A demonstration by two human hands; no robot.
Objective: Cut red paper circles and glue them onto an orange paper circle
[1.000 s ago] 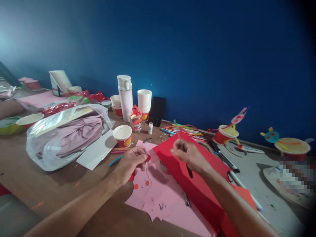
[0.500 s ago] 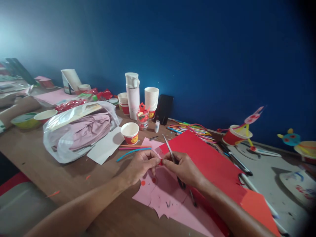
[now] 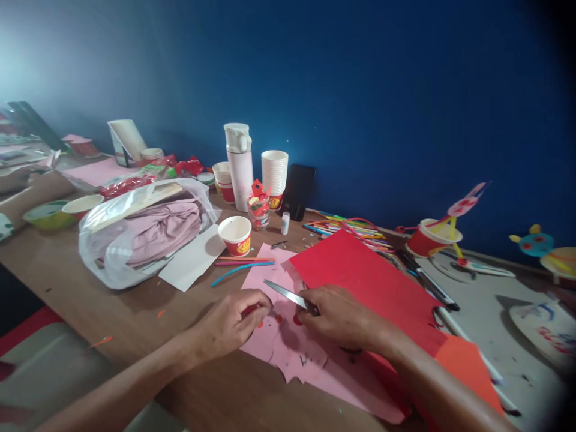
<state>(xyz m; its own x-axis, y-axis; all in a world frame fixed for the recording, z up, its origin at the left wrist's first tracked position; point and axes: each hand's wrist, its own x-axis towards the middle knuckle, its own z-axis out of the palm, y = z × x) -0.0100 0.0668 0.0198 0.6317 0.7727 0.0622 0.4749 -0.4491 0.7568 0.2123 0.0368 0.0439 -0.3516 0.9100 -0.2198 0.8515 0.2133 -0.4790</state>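
- Evidently, the right hand (image 3: pixel 333 315) clasps scissors (image 3: pixel 284 291) above pink paper (image 3: pixel 324 378); likely stiff, best held by the handles (image 3: pixel 312 308).
- Left hand (image 3: pixel 245 318) pinches a red scrap (image 3: pixel 248 310), probably light, easily creased: hold its edge.

On the left, 1 translucent plastic bag (image 3: pixel 93 249) holds folded mauve cloth (image 3: pixel 177 223) on the brown table (image 3: pixel 135 321); 1 yellow-green bowl (image 3: pixel 47 224) sits farther left. Far, near the middle, stand 1 white lidded bottle (image 3: pixel 240 174) and stacked paper cups (image 3: pixel 274 175), with 1 dark phone (image 3: pixel 300 191) just right.
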